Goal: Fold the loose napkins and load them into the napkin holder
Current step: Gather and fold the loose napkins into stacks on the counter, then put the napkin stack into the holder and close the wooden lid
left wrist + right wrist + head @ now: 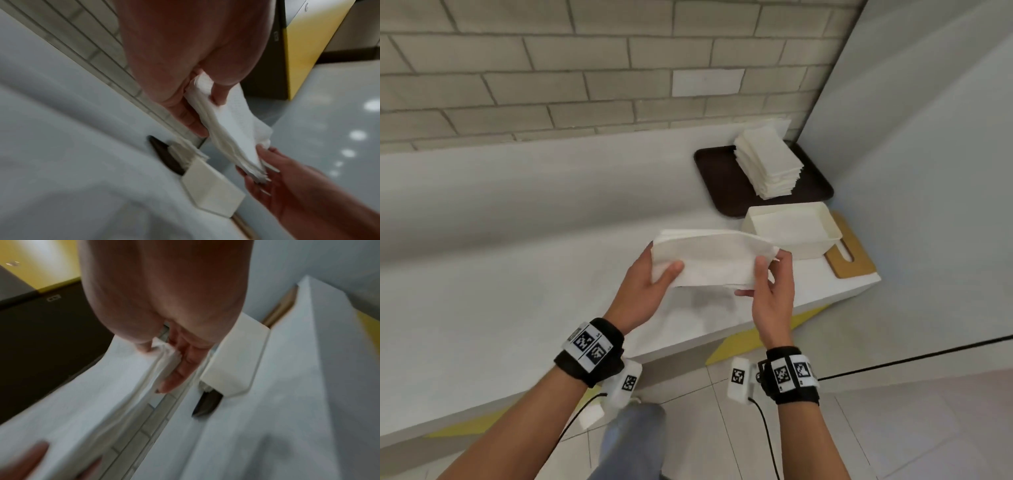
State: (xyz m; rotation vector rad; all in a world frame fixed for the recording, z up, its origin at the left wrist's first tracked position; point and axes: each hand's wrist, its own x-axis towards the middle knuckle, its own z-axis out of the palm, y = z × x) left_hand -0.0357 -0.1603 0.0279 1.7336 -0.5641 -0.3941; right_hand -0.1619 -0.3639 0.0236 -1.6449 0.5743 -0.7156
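Note:
I hold a folded bundle of white napkins [714,258] in the air above the white counter, one hand at each end. My left hand [654,274] grips the left end, thumb on top. My right hand [770,270] pinches the right end between thumb and fingers. The left wrist view shows the bundle [228,129] edge-on as several layers, running down to my right hand [267,175]. In the right wrist view the napkins [127,386] stretch away to the left. The cream napkin holder [792,229], an open box, stands just beyond my right hand. A tall stack of napkins [768,164] sits behind it.
The stack rests on a dark brown tray [719,181] against the tiled wall [551,68]. A wooden board [851,250] lies under the holder at the counter's right end [859,284]. A pale side wall [928,171] closes off the right. Floor tiles lie below.

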